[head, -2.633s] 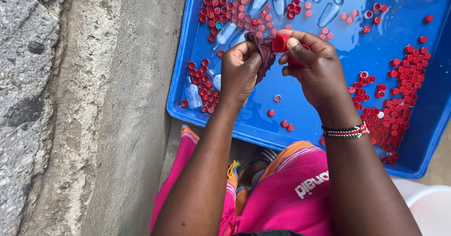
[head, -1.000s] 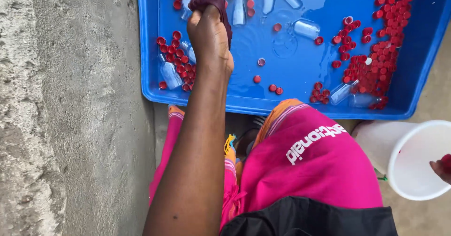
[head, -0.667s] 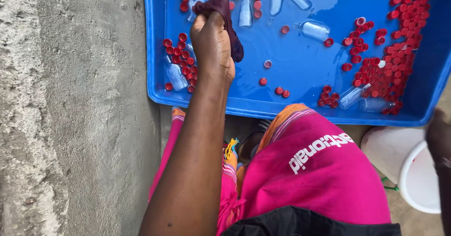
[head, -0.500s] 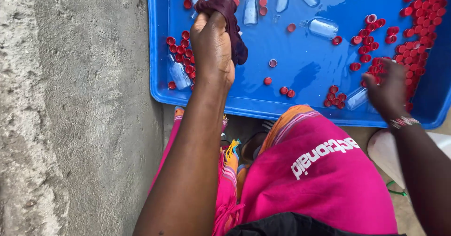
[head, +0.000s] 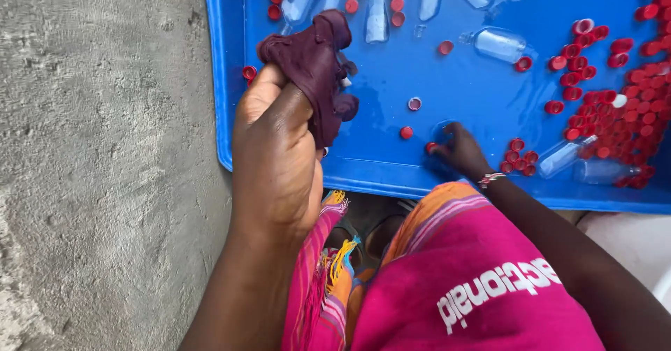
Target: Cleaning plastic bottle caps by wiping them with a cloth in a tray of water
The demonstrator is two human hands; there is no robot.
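A rough concrete floor [head: 105,148] fills the left side. Next comes the left hand [head: 276,152], raised over the near left corner of the blue tray [head: 224,78]. Its fingers are curled tight around a dark maroon cloth [head: 314,64], which bunches out past the fingertips toward the far side and hangs down on the right of the hand. Just beyond the cloth, clear small bottles [head: 376,16] and red caps lie in shallow water. Further right, the right hand [head: 458,152] reaches down to the tray floor by the near rim, fingers narrowed onto a red cap [head: 431,146]; whether it is gripped I cannot tell. A beaded bracelet [head: 491,178] circles that wrist. At the far right, red caps [head: 629,113] crowd together in a dense heap.
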